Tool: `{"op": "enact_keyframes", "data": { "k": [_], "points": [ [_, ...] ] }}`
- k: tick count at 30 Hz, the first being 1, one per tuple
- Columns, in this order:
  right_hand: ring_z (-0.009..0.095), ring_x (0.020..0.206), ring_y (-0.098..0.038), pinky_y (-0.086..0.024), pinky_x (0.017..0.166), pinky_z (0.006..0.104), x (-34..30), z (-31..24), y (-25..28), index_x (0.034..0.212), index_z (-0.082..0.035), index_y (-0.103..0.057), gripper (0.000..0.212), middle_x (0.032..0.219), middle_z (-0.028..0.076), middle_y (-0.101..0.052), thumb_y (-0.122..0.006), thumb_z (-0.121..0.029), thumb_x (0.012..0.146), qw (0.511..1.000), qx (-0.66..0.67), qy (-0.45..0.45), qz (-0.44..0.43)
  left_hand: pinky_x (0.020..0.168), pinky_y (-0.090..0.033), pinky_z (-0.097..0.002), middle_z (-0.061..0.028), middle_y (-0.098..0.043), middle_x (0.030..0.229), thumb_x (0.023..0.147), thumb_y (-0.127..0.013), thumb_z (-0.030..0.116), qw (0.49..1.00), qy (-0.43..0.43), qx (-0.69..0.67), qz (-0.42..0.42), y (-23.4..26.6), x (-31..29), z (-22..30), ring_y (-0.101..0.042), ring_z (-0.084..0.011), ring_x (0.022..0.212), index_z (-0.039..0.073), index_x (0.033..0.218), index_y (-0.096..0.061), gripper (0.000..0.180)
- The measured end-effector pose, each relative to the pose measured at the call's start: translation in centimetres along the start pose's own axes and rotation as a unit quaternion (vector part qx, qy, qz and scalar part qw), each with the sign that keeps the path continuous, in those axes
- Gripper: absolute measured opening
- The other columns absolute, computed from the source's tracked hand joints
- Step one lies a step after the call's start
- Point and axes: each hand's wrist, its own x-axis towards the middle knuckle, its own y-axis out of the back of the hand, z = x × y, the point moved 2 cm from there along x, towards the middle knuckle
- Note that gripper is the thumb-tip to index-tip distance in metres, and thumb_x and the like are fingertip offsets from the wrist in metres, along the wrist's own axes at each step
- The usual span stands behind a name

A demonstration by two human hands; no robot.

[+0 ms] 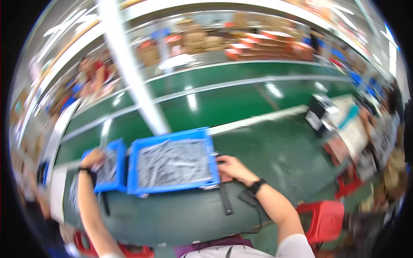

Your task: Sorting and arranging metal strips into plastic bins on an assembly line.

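My left hand [94, 159] reaches over the smaller blue bin [122, 165], which holds grey pieces. Its fingers are smeared by motion, and I cannot tell whether they grip anything. Beside that bin, a larger blue tray [134, 172] is filled with many flat grey strips [174, 162]. At the tray's right wall my right hand [232, 168] has its fingers curled closed on a black strip [226, 201]. The strip's lower end lies on the green table toward me, and dark material also shows above the fingers.
A black object with a cable [249, 198] lies right of the strip on the green table [266, 150]. A black-and-white box [320, 114] stands far right, near a co-worker [383, 133]. Red stools [325, 221] are at the table's near side. A green conveyor [223, 101] runs behind.
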Motion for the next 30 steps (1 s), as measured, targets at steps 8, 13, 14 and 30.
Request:
{"op": "enact_keyframes", "data": {
  "k": [8,13,14,30],
  "points": [
    [0.014,0.042,-0.057,-0.04,0.033,0.0222,0.6,0.8,0.9,0.121,0.007,-0.046,0.041,0.063,0.01,-0.062,-0.054,-0.013,0.086,0.996,-0.083,0.004,0.016,0.051,-0.036,-0.0213,0.0011,-0.053,0.073,0.086,-0.056,0.021,0.871,0.058,-0.473,0.119,-0.5,-15.0,7.6,-0.046,-0.0078,0.058,0.007,0.091,-0.054,0.015],
    [0.012,0.042,-0.056,-0.039,0.032,0.0195,0.7,0.0,0.5,0.115,0.004,-0.05,0.033,0.061,0.007,-0.061,-0.052,-0.015,0.087,0.995,-0.097,0.0,0.019,0.05,-0.036,-0.0224,-0.0024,-0.055,0.079,0.088,-0.06,0.015,0.803,0.063,-0.591,0.048,-7.3,-20.5,8.7,-0.051,-0.01,0.063,0.005,0.104,-0.051,0.021],
    [0.011,0.042,-0.056,-0.039,0.032,0.0193,0.8,-0.1,0.5,0.115,0.003,-0.05,0.033,0.061,0.006,-0.061,-0.051,-0.016,0.088,0.995,-0.096,0.002,0.022,0.053,-0.038,-0.022,-0.0034,-0.057,0.082,0.089,-0.059,0.017,0.801,0.068,-0.594,0.032,-8.7,-20.9,8.7,-0.054,-0.01,0.067,0.006,0.106,-0.051,0.022],
    [0.007,0.041,-0.052,-0.035,0.031,0.017,0.9,0.7,0.8,0.113,0.003,-0.052,0.03,0.064,0.002,-0.059,-0.049,-0.014,0.088,0.994,-0.103,0.0,0.038,0.088,-0.048,-0.0293,-0.0108,-0.06,0.112,0.089,-0.047,0.003,0.807,0.099,-0.567,0.134,-13.3,-23.6,7.5,-0.059,-0.0178,0.104,-0.002,0.13,-0.043,0.041]
  ]
}}
